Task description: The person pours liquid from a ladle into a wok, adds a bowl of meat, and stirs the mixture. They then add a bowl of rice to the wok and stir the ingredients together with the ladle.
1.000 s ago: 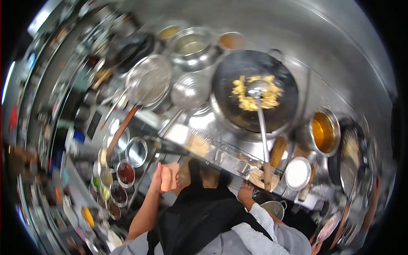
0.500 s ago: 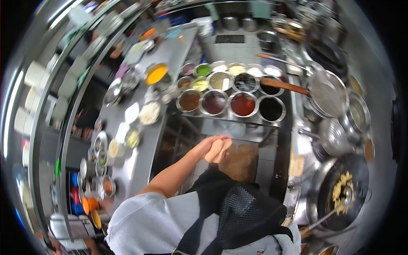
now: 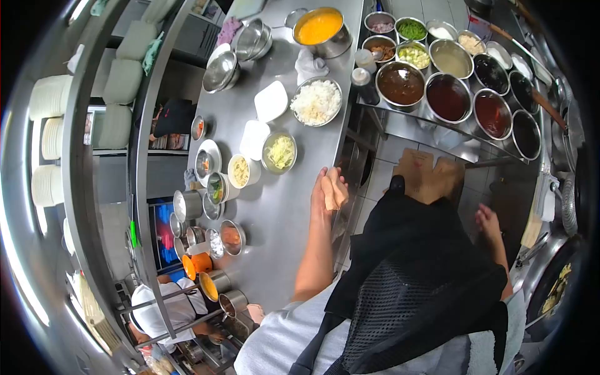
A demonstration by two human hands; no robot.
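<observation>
My left hand [image 3: 321, 195] is closed around a tan, folded-looking piece [image 3: 336, 192], whose kind I cannot make out. It is over the right edge of the steel table [image 3: 275, 219], below a bowl of shredded pale-green vegetable [image 3: 280, 153]. A bowl of white rice [image 3: 316, 102] stands farther up the table. Down at my right side, beside the black apron [image 3: 412, 275], my right hand [image 3: 486, 220] hangs slightly blurred. Its fingers are loosely apart, with nothing visible in them.
Sauce pots [image 3: 448, 98] and toppings fill a rack ahead. A pot of orange liquid [image 3: 322, 31] stands at the table's far end. A wok [image 3: 553, 294] with food is at right. Plates are stacked on the left shelf [image 3: 81, 162]. Another person [image 3: 169, 306] is at lower left.
My view has turned left, towards the steel table. My hands were together around the tan piece; now they are apart, the left keeping it and the right lowered at my side.
</observation>
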